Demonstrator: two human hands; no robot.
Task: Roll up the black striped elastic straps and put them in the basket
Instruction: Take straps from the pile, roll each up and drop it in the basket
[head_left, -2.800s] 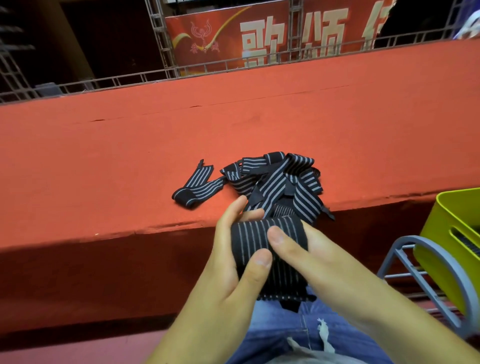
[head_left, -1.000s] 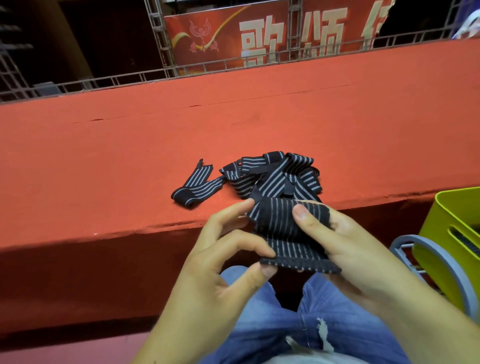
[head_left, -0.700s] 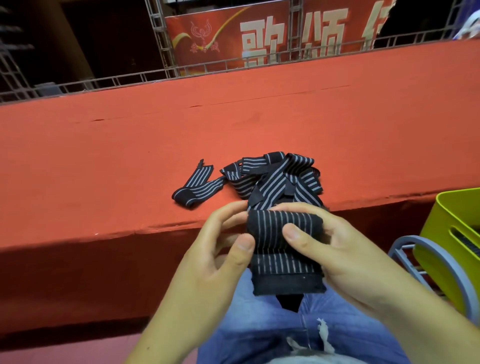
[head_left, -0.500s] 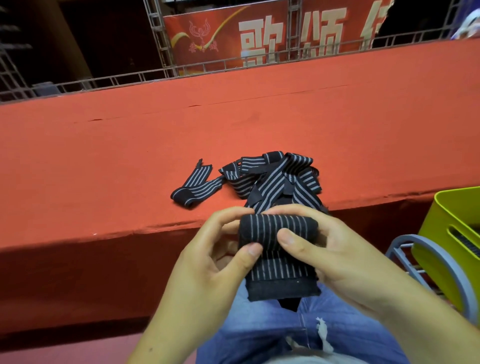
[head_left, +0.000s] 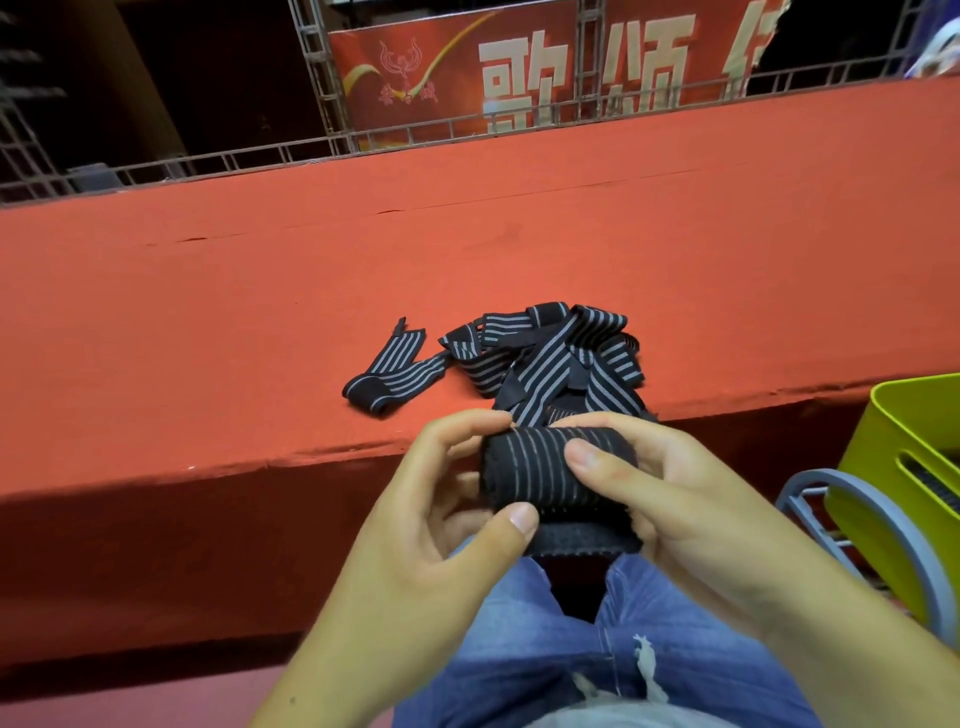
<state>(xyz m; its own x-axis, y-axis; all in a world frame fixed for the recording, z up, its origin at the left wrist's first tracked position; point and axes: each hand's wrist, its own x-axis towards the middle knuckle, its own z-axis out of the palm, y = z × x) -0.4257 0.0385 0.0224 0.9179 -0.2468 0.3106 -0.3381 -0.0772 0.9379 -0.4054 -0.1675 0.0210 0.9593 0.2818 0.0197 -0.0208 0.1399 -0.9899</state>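
The rolled strap (head_left: 540, 478) is held over the lap. The left hand (head_left: 431, 545) pinches its left end between thumb and curled fingers, and the right hand (head_left: 691, 509) wraps the right end with its thumb pressed across the stripes. The loose pile of straps (head_left: 545, 358) lies on the red tabletop (head_left: 260, 312) just beyond, and the yellow-green basket (head_left: 878, 457) sits at the right. The elastic looks soft, light and springy, so the roll will likely loosen if released; it is best gripped across the outer wrap, pinning the free tail, which seems to hang beneath, though it is dark there.
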